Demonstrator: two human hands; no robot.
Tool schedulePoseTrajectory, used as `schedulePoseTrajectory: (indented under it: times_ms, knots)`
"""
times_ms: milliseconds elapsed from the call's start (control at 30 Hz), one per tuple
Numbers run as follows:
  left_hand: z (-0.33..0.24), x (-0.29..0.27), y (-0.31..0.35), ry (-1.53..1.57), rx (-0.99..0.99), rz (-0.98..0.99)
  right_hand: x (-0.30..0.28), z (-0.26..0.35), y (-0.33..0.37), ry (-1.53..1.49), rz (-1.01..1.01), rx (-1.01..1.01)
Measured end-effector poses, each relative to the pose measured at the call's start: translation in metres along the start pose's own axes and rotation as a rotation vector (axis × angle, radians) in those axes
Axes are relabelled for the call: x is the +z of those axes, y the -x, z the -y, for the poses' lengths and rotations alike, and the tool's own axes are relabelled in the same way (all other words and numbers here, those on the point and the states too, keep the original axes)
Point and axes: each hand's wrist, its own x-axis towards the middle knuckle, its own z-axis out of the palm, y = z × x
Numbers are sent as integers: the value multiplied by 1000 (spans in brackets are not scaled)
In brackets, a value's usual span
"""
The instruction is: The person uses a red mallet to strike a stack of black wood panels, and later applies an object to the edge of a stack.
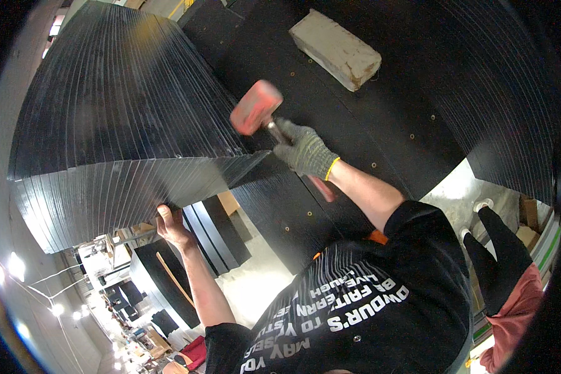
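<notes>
My right hand (305, 151), in a grey-green knit glove with a yellow cuff, is closed round the handle of a red mallet (257, 107). The mallet's head, slightly blurred, is beside the right end of a stack of thin black boards (124, 81). Those boards stand on edge, packed side by side, with their end faces toward me. My bare left hand (173, 227) grips the lower edge of the stack, thumb against the end faces. Its other fingers are curled and partly hidden.
A worn pale block (335, 50) lies on the black surface (380, 124), which has small brass-coloured holes. More black boards (511, 87) stand on the right. A person in dark trousers (495, 255) is at the lower right. Work tables and lights fill the lower left.
</notes>
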Motion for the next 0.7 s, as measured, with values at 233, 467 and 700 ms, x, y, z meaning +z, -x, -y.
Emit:
schedulePoseTrajectory:
  times_ms: [233,467,700]
  knots:
    - [2,-1,0,24,-1,23,1,-10,-5,183,106,-89]
    - [1,15,0,53,55,-38,2,-63,-44,410,-276,-369]
    - [5,5,-1,22,33,-21,-11,-29,-22,259,-147,-110]
